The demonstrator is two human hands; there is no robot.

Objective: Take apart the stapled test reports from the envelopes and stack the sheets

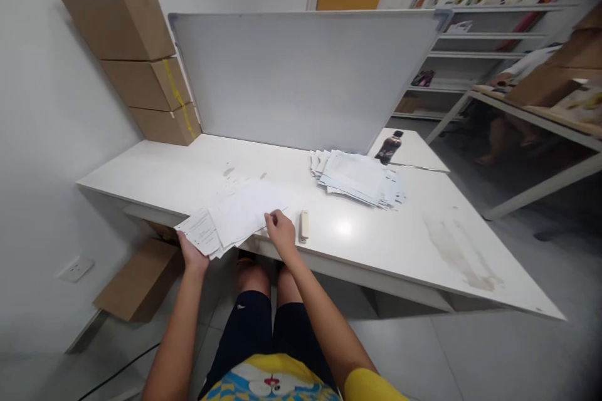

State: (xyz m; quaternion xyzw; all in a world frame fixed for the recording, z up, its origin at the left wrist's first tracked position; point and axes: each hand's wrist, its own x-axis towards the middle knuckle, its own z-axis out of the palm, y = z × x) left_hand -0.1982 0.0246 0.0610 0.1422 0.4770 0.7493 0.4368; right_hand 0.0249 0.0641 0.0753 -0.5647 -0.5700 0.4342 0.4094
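Note:
My left hand (192, 255) grips the lower left edge of some printed sheets (200, 232) at the table's front edge. Against these lie more white papers (242, 210), fanned out to the right over the tabletop. The fingers of my right hand (281, 230) are pinched at the right edge of the white papers. Just right of that hand, a cream-coloured stapler (303, 226) rests on the table. Farther back and to the right is a loose, uneven pile of papers (360, 177).
A whiteboard (301, 75) stands along the white table's (376, 235) back edge. Cardboard boxes (157, 84) are stacked at the back left. A dark drink bottle (389, 147) stands behind the paper pile. Another box (136, 279) sits on the floor at left. A person (512, 88) is at a table on the right.

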